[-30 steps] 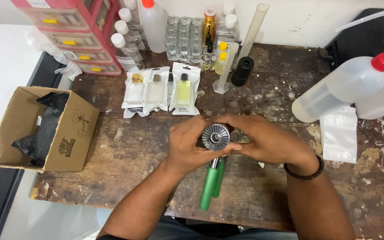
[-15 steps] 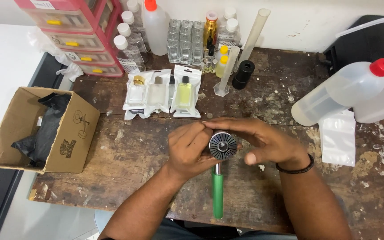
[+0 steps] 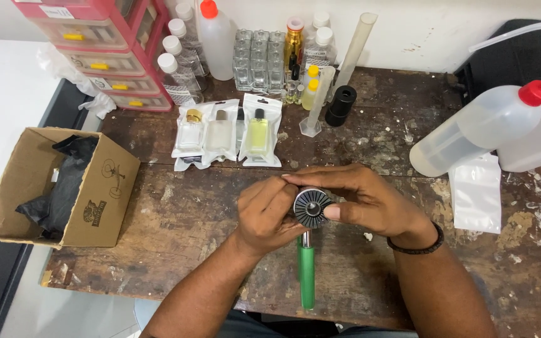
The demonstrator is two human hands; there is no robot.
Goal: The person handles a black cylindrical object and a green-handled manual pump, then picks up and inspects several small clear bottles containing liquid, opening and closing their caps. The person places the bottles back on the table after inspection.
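Note:
Both hands meet over the middle of a worn wooden table (image 3: pixel 176 219). A tool with a round, ribbed black head (image 3: pixel 312 207) and a green handle (image 3: pixel 307 275) stands between them, handle pointing toward me. My left hand (image 3: pixel 267 216) curls against the left side of the head, fingertips at its top rim. My right hand (image 3: pixel 364 200) grips the head from the right, thumb on its face. Whatever lies under the head is hidden by my fingers.
Three small bottles in clear pouches (image 3: pixel 230 131) lie just beyond the hands. Glass vials, plastic bottles and a measuring cylinder (image 3: pixel 320 100) line the back. A wash bottle with a red cap (image 3: pixel 480 125) and an empty pouch (image 3: pixel 476 191) sit right. An open cardboard box (image 3: pixel 57 184) is left.
The green handle swung from tilted left to pointing straight at me. Both hands stayed closed around the black head and shifted slightly right.

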